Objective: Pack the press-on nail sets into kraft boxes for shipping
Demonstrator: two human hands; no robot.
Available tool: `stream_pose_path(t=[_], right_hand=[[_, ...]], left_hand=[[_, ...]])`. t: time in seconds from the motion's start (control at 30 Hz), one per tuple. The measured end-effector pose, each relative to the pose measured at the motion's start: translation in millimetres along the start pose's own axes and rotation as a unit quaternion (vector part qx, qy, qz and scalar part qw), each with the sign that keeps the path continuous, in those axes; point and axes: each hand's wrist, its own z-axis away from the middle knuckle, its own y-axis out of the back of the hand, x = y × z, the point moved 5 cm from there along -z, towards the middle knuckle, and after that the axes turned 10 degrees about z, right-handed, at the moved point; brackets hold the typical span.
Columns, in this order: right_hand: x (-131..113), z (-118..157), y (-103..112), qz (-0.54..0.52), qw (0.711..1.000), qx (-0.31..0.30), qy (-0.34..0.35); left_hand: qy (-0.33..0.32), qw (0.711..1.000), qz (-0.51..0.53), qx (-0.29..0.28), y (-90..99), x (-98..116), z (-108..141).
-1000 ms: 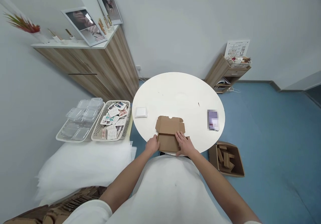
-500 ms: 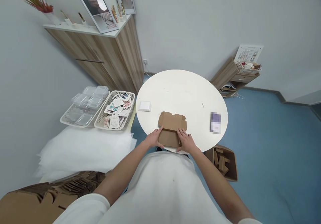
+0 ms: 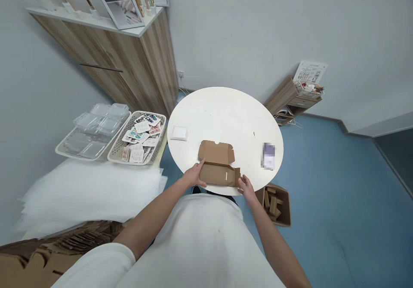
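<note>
A brown cardboard box [image 3: 214, 174] lies unfolded at the near edge of the round white table [image 3: 226, 107]. Its lid panel, with side tabs, lies spread toward the far side, and a flap at the right end sticks outward. My left hand [image 3: 193, 176] grips the left end of the box, finger and thumb spread along that side. At the right end, my right hand [image 3: 247, 189] has bent fingertips against the outward flap. A small white slip or slot mark shows on the box floor near that flap.
On the table are a white packet [image 3: 179, 133] and a blurred purple-and-white item [image 3: 268, 156]. At left stand baskets of printed cards [image 3: 142, 135] and clear plastic cases [image 3: 97, 129], white foam sheets [image 3: 93, 189] and flat cardboard [image 3: 61, 249]. A carton of small boxes [image 3: 284, 206] sits on the floor, right.
The box's right end flap has swung outward, and my right hand has moved right with it. My left hand stays at the left end. The view has shifted slightly.
</note>
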Motion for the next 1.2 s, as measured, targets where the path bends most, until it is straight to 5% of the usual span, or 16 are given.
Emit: stream_pose_path(t=[0.17,0.4,0.73,1.2], right_hand=[[-1.5,1.7,-13.6,-0.082,0.996,-0.022,-0.028],[-16.4,7.4,-8.2,0.047,0.999,-0.002,0.014],[-46.9,-16.8,-6.9,0.053,0.998,-0.018,0.012],[-18.9,-50.2,7.2,0.266,0.963,-0.026,-0.043]], left_hand=[[-0.019,1.000,-0.019,-0.004,-5.2,4.7,-3.5],[-0.012,1.000,-0.024,-0.007,-10.1,0.3,-5.6],[0.006,0.999,-0.039,0.005,-13.7,3.6,-3.2],[0.009,0.999,-0.028,-0.013,-40.0,27.1,-20.7]])
